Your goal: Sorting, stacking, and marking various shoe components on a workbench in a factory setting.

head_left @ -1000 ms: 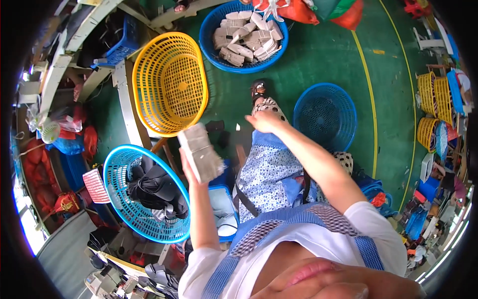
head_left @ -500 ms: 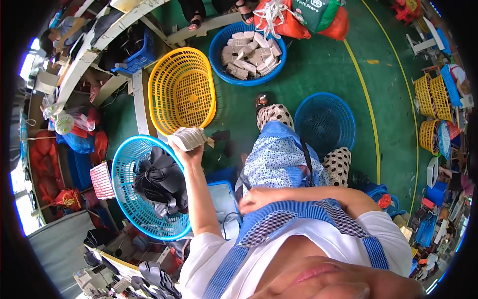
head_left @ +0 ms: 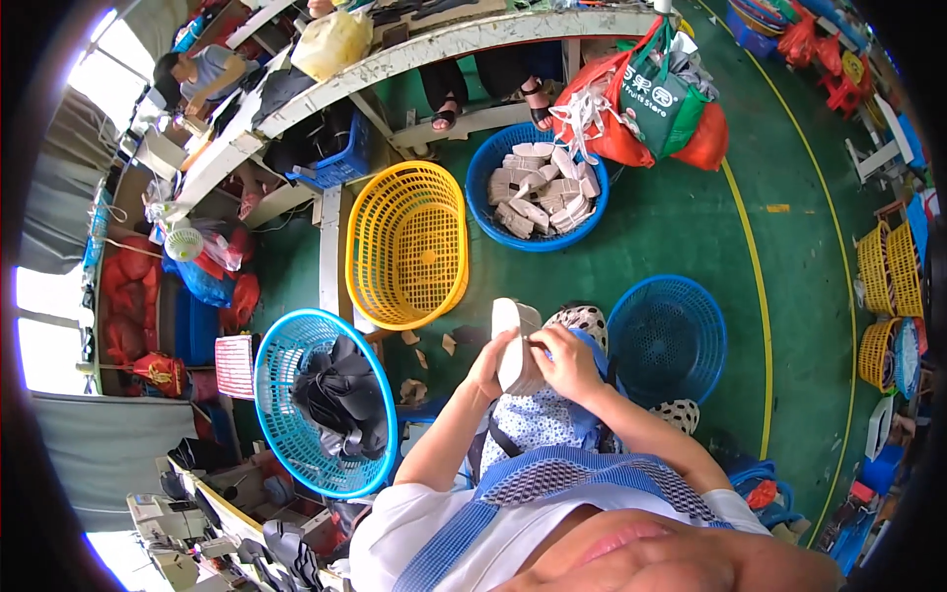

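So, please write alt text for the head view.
A person's left hand holds a pale bundle above a floral apron, the right hand touching the bundle. Nearby are a yellow basket, a blue basket of pale bundles and a light-blue basket of black pieces.

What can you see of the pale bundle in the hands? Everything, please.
The pale bundle is off-white and elongated, with a rounded far end and what look like stacked layers along its right side. It could be fabric or foam; I can't tell. It is over the apron, long axis pointing away from the body, gripped by the left hand while the right hand touches its right side.
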`<action>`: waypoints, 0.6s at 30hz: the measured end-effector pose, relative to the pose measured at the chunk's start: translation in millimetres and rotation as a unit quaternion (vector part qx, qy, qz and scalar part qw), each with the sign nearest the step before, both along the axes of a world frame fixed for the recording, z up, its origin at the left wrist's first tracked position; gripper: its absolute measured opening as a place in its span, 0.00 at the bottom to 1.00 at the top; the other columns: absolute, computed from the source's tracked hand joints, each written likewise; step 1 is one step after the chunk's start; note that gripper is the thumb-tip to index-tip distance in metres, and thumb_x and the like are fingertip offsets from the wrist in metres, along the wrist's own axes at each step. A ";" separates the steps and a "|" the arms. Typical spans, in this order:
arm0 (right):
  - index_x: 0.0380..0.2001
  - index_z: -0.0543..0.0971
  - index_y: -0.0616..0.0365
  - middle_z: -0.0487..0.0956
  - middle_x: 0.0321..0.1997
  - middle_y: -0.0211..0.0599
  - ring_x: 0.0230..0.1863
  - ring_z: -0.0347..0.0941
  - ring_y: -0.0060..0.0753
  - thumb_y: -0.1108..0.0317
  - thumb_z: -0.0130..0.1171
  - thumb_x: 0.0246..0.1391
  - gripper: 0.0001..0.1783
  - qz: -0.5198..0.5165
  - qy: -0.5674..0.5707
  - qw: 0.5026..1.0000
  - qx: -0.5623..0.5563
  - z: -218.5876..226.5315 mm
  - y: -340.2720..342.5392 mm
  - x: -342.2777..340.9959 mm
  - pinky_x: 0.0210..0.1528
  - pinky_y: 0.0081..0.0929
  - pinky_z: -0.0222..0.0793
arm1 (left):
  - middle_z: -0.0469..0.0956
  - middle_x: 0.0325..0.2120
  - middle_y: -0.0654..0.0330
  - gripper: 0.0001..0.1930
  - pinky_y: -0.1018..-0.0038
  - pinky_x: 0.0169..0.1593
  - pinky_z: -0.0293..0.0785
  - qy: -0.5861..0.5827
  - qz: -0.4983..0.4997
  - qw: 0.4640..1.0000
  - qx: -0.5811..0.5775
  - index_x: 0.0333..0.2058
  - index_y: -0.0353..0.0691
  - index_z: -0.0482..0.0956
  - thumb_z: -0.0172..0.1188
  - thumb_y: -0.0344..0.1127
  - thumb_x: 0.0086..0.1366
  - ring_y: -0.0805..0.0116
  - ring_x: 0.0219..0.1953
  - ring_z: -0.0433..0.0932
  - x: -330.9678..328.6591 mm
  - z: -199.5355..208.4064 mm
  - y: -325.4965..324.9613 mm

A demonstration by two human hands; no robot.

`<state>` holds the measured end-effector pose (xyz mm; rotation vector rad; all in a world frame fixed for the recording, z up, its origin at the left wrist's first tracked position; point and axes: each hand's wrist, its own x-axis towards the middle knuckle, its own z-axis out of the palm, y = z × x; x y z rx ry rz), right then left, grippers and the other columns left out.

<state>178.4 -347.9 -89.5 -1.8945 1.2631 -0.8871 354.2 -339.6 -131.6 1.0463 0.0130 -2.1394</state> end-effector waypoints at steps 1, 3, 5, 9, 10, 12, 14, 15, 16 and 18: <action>0.33 0.77 0.58 0.76 0.33 0.41 0.34 0.77 0.45 0.72 0.59 0.51 0.06 0.006 -0.013 0.999 0.030 1.2 -12.4 -12.5 0.35 0.36 0.73 | 0.78 0.42 0.53 0.28 0.61 0.49 0.76 -0.008 -0.025 1.000 0.001 0.52 0.37 0.71 0.58 0.52 0.62 0.59 0.42 0.79 -9.2 7.0 -11.1; 0.31 0.75 0.58 0.76 0.32 0.40 0.33 0.76 0.44 0.72 0.59 0.51 0.05 0.022 0.011 0.999 0.041 6.0 -26.2 -36.0 0.34 0.36 0.72 | 0.77 0.44 0.52 0.31 0.62 0.50 0.76 -0.032 -0.079 0.996 0.002 0.54 0.36 0.70 0.60 0.53 0.60 0.58 0.43 0.79 -26.1 10.3 -28.6; 0.30 0.74 0.59 0.75 0.31 0.39 0.33 0.76 0.44 0.72 0.59 0.50 0.04 0.015 0.017 0.999 0.039 14.5 -37.8 -53.8 0.33 0.36 0.71 | 0.78 0.45 0.52 0.31 0.62 0.50 0.75 -0.053 -0.112 0.992 0.030 0.54 0.38 0.71 0.61 0.55 0.59 0.57 0.43 0.79 -43.3 23.4 -40.0; 0.28 0.70 0.59 0.72 0.27 0.40 0.28 0.72 0.45 0.73 0.55 0.51 0.04 -0.005 -0.041 0.999 0.033 25.1 -45.4 -85.2 0.31 0.38 0.68 | 0.78 0.44 0.51 0.28 0.62 0.49 0.75 -0.001 -0.189 0.980 0.071 0.53 0.39 0.72 0.58 0.54 0.62 0.56 0.43 0.79 -78.9 49.7 -69.9; 0.27 0.68 0.58 0.70 0.25 0.39 0.26 0.70 0.45 0.74 0.54 0.52 0.04 -0.020 -0.079 0.997 0.018 34.4 -46.8 -90.6 0.30 0.38 0.66 | 0.78 0.44 0.51 0.28 0.62 0.49 0.75 0.014 -0.204 0.977 0.059 0.53 0.39 0.72 0.59 0.53 0.61 0.56 0.43 0.79 -85.4 61.4 -78.7; 0.28 0.69 0.58 0.71 0.27 0.42 0.30 0.72 0.50 0.70 0.52 0.55 0.05 -0.038 -0.109 0.989 0.097 61.2 -38.0 -110.2 0.31 0.41 0.67 | 0.78 0.44 0.52 0.28 0.62 0.48 0.76 0.002 -0.258 0.964 0.059 0.53 0.39 0.72 0.60 0.52 0.60 0.57 0.43 0.79 -104.1 85.6 -97.6; 0.30 0.70 0.58 0.70 0.27 0.44 0.31 0.71 0.46 0.69 0.51 0.57 0.05 -0.087 -0.142 0.956 0.241 89.1 -27.1 -124.1 0.32 0.40 0.66 | 0.78 0.43 0.53 0.29 0.64 0.48 0.76 0.001 -0.324 0.945 0.053 0.53 0.39 0.72 0.63 0.50 0.58 0.59 0.42 0.80 -125.1 109.1 -112.5; 0.31 0.71 0.59 0.71 0.28 0.44 0.30 0.71 0.43 0.67 0.52 0.58 0.06 -0.142 -0.163 0.941 0.261 92.7 -19.6 -132.4 0.32 0.36 0.65 | 0.78 0.43 0.53 0.29 0.64 0.48 0.76 0.018 -0.352 0.935 0.043 0.54 0.39 0.72 0.63 0.50 0.58 0.59 0.42 0.80 -141.6 111.3 -118.4; 0.31 0.71 0.59 0.71 0.28 0.44 0.30 0.71 0.43 0.67 0.52 0.58 0.06 -0.140 -0.162 0.941 0.262 99.7 -16.9 -140.8 0.32 0.36 0.65 | 0.79 0.43 0.54 0.29 0.65 0.48 0.76 0.033 -0.375 0.926 0.035 0.54 0.39 0.72 0.63 0.49 0.58 0.60 0.41 0.80 -155.9 110.5 -122.2; 0.29 0.72 0.61 0.73 0.28 0.42 0.28 0.70 0.41 0.69 0.54 0.56 0.06 -0.230 -0.006 0.971 0.070 121.2 -1.4 -162.7 0.31 0.31 0.64 | 0.79 0.43 0.54 0.29 0.65 0.47 0.76 0.106 -0.419 0.901 0.013 0.54 0.39 0.72 0.64 0.48 0.58 0.61 0.42 0.80 -191.1 112.1 -127.2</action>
